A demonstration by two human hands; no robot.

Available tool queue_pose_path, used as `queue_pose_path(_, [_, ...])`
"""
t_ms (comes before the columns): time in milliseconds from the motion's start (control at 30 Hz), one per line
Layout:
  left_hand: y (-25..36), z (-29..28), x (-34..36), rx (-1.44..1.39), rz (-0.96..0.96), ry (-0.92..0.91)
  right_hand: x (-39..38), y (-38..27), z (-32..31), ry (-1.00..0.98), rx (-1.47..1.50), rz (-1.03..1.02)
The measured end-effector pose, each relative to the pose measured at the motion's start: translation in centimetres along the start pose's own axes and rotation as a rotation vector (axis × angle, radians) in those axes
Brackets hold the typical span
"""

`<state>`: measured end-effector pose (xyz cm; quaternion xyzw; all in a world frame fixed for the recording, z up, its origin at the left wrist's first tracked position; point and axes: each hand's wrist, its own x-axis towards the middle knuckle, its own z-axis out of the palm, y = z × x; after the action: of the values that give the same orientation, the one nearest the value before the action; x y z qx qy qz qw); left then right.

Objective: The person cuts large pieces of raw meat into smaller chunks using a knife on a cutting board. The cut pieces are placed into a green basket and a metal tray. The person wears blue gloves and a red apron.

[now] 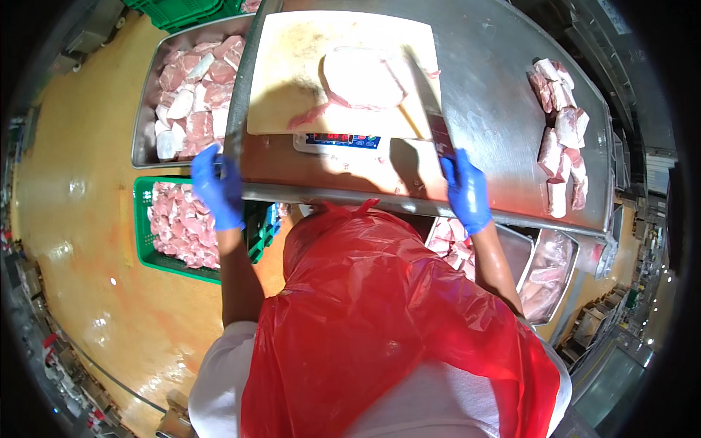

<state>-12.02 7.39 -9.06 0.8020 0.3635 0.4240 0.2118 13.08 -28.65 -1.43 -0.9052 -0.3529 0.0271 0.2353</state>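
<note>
My right hand (pixel 467 191), in a blue glove, is closed round the handle of a long knife (pixel 431 106). The blade points away from me, over the right side of a pale cutting board (pixel 285 55). On the board lies a slab of meat (pixel 363 77) with its white fat facing up; a thin reddish strip (pixel 310 115) of trim is by its near left corner. My left hand (pixel 217 188), also gloved, holds nothing, thumb and fingers apart. It hovers off the table's left edge, close to a metal tub (pixel 139 139) of meat chunks and a green crate (pixel 140 244).
At the board's near edge shows a digital scale (pixel 339 141). Several cut pieces of meat (pixel 562 139) lie along the right side of the steel table (pixel 489 95). Smaller pink pieces fill the green crate. Below the table's right edge stand metal trays (pixel 573 274) with meat.
</note>
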Motion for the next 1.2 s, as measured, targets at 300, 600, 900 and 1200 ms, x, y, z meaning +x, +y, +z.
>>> queue_pose_path(300, [9.6, 10.4, 2.9, -0.02, 0.235, -0.478, 9.1, -8.7, 4.0, -0.27, -0.217, -0.256])
queue_pose_path(600, [2.2, 3.0, 0.4, 0.046, -0.043, -0.124, 0.0, 0.4, -4.8, -0.333, -0.285, -0.237])
queue_pose_path(900, [-11.9, -8.5, 2.4, 0.574, -0.302, -0.549, 1.7, 2.3, -1.1, 0.222, 0.538, 0.332])
queue_pose_path(1200, [10.3, 7.6, 13.4, -0.219, 0.181, -0.51, 6.5, -3.2, -2.2, 0.305, 0.885, 0.117])
